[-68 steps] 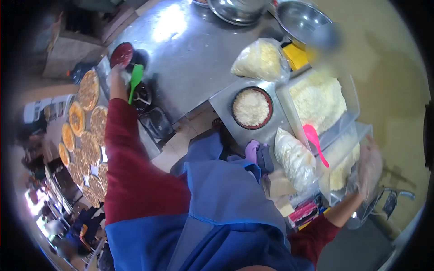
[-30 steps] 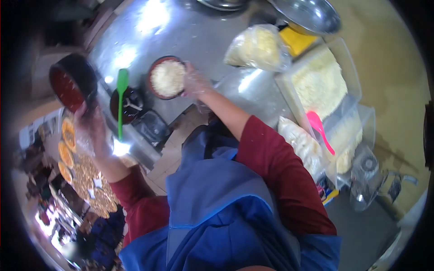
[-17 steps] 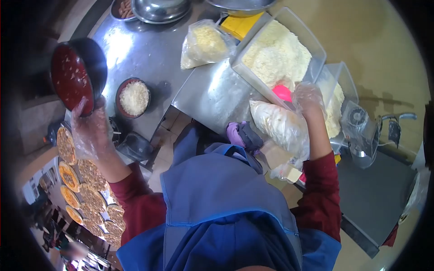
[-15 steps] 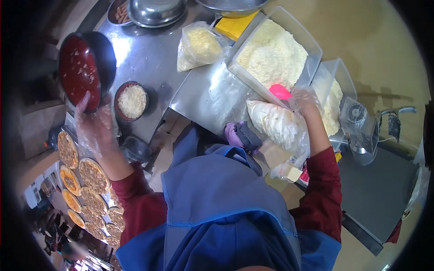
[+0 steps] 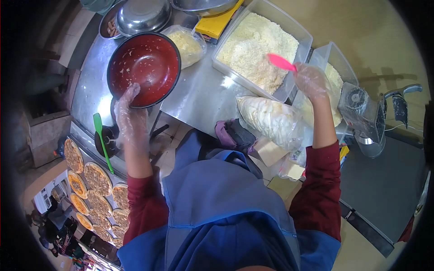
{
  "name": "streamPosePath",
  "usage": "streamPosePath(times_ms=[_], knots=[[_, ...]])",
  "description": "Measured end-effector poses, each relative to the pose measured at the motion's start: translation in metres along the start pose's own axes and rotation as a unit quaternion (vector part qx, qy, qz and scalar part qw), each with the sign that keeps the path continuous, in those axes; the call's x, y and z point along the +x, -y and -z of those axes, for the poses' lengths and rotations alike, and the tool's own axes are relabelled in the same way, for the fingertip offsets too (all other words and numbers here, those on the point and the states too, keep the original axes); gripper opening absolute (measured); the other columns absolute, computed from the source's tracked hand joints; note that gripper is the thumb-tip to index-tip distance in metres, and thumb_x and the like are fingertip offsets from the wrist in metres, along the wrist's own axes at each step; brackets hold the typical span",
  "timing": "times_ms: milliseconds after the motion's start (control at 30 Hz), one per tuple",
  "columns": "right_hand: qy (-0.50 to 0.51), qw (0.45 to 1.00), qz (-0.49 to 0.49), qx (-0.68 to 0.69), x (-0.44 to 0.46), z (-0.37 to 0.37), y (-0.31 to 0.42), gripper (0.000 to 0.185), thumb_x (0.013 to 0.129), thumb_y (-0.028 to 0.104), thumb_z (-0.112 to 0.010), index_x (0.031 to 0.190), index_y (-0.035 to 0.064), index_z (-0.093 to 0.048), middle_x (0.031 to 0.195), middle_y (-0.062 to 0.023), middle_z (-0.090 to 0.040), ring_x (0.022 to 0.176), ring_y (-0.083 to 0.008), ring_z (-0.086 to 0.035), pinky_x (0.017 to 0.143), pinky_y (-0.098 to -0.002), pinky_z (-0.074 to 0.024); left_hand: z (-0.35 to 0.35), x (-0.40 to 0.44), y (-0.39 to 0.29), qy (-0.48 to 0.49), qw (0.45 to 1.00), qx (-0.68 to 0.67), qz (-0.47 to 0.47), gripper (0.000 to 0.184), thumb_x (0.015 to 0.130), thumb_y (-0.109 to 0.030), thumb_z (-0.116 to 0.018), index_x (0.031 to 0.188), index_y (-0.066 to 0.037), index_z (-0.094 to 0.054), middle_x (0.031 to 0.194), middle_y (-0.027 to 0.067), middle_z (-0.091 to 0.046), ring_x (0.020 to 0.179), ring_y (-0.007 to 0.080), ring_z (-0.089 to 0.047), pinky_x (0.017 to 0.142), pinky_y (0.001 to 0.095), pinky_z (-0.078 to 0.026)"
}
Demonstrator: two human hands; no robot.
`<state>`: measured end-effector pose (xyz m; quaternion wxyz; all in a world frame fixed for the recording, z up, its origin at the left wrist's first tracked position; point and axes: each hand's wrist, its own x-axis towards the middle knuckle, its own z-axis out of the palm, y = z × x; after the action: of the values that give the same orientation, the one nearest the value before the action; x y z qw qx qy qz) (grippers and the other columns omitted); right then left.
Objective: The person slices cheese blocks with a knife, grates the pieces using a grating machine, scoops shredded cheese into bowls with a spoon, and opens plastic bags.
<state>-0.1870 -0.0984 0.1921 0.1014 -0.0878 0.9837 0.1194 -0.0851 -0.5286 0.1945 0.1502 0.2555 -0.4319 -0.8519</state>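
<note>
My gloved left hand [image 5: 131,118] grips the near rim of a black bowl [image 5: 147,70] with a red inside and white bits stuck to it. The bowl hangs tilted over the steel table and hides what lies under it. My gloved right hand [image 5: 311,80] is closed on the handle of a pink scoop [image 5: 281,62], above a clear tub of pale grated food [image 5: 255,49]. A second clear tub [image 5: 335,81] stands behind my right hand. Nearer me lies a plastic bag of white food [image 5: 269,118].
Topped flatbreads [image 5: 97,178] cover a tray at the left, beside a green spatula [image 5: 103,142] on a dark bowl. Steel bowls [image 5: 142,16], a bag of grated food [image 5: 185,44] and a yellow packet [image 5: 218,20] are at the back. A machine [image 5: 359,101] stands at the right.
My left hand has carried the black bowl to the right, and its inside now faces up more. My right hand has lifted the pink scoop above the tub. The view has shifted too.
</note>
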Motion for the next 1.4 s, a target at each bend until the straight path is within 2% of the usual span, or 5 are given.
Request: streamPosePath(times_ms=[500, 567, 767, 1033, 1400], knots=[[0.076, 0.950, 0.119, 0.278, 0.054, -0.082, 0.054, 0.042, 0.089, 0.041, -0.052, 0.094, 0.0023, -0.065, 0.095, -0.0219, -0.064, 0.093, -0.0379, -0.060, 0.082, -0.0438, -0.0471, -0.043, -0.018, 0.033, -0.041, 0.971, 0.235, -0.031, 0.044, 0.085, -0.030, -0.065, 0.116, 0.000, -0.058, 0.101, 0.0095, -0.065, 0.093, 0.0194, -0.063, 0.084, 0.0302, -0.048], [0.200, 0.939, 0.056, 0.274, 0.058, -0.069, 0.065, 0.046, 0.093, 0.039, -0.050, 0.120, 0.0034, -0.060, 0.114, -0.0185, -0.063, 0.103, -0.0288, -0.057, 0.091, -0.0342, -0.0425, -0.064, -0.017, 0.032, 0.038, 0.938, 0.333, -0.085, 0.053, 0.088, -0.037, -0.059, 0.125, 0.000, -0.053, 0.106, 0.0118, -0.064, 0.096, 0.0197, -0.062, 0.084, 0.0308, -0.048], [0.251, 0.780, -0.079, 0.567, 0.028, -0.066, 0.040, 0.044, 0.094, 0.039, -0.054, 0.120, 0.0041, -0.061, 0.102, -0.0076, -0.065, 0.089, -0.0186, -0.054, 0.085, -0.0298, -0.0433, -0.098, 0.017, 0.070, 0.156, 0.842, 0.489, -0.164, 0.082, 0.082, -0.048, -0.065, 0.139, 0.003, -0.034, 0.112, 0.0265, -0.053, 0.090, 0.0319, -0.061, 0.081, 0.0415, -0.049], [-0.124, 0.946, -0.008, 0.299, -0.003, 0.001, 0.016, 0.034, 0.093, 0.028, -0.054, 0.120, 0.0076, -0.058, 0.087, -0.0114, -0.067, 0.076, -0.0319, -0.066, 0.062, -0.0394, -0.0496, -0.154, 0.042, 0.123, 0.198, 0.796, 0.517, -0.245, 0.082, 0.081, -0.047, -0.067, 0.136, 0.005, -0.035, 0.108, 0.0286, -0.055, 0.104, 0.0397, -0.055, 0.092, 0.0439, -0.043], [-0.201, 0.954, -0.063, 0.213, -0.018, 0.034, 0.039, 0.029, 0.091, 0.019, -0.048, 0.117, 0.0101, -0.058, 0.072, -0.0181, -0.062, 0.069, -0.0358, -0.063, 0.063, -0.0465, -0.0488, -0.137, 0.041, 0.142, 0.207, 0.914, 0.332, -0.104, 0.076, 0.090, -0.050, -0.054, 0.138, 0.006, -0.034, 0.123, 0.0249, -0.056, 0.115, 0.0325, -0.054, 0.098, 0.0366, -0.039]])
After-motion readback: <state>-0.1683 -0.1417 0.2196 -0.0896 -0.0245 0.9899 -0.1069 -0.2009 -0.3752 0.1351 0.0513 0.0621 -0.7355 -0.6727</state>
